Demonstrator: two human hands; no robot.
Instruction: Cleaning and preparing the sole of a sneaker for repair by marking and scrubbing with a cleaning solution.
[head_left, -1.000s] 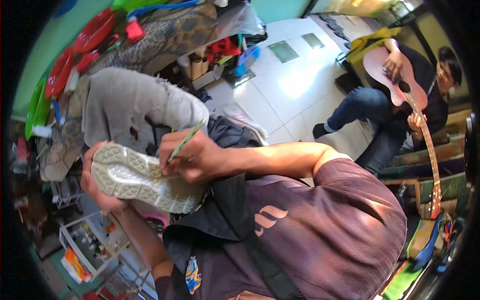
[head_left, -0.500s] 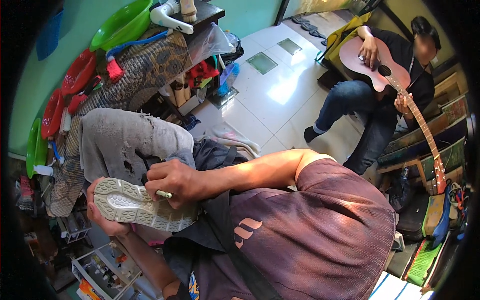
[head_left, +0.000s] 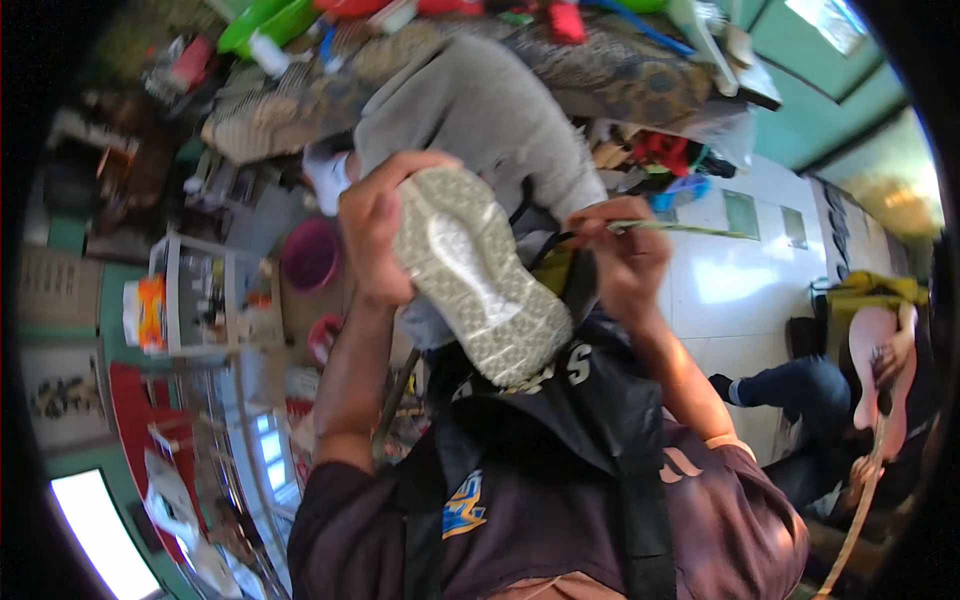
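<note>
Against left fingers (head_left: 418,162), a shoe (head_left: 480,270)

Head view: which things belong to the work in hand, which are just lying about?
In the work:
- shoe, sole showing, in the left hand
- thin green tool in the right hand

Lying about:
- purple basin
- green basin

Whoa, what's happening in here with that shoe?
A person is holding a shoe in their left hand, with its pale sole facing up. Their right hand is beside it, gripping a thin green tool that points away from the shoe. Off to the right, another person holds a pink guitar.
</note>
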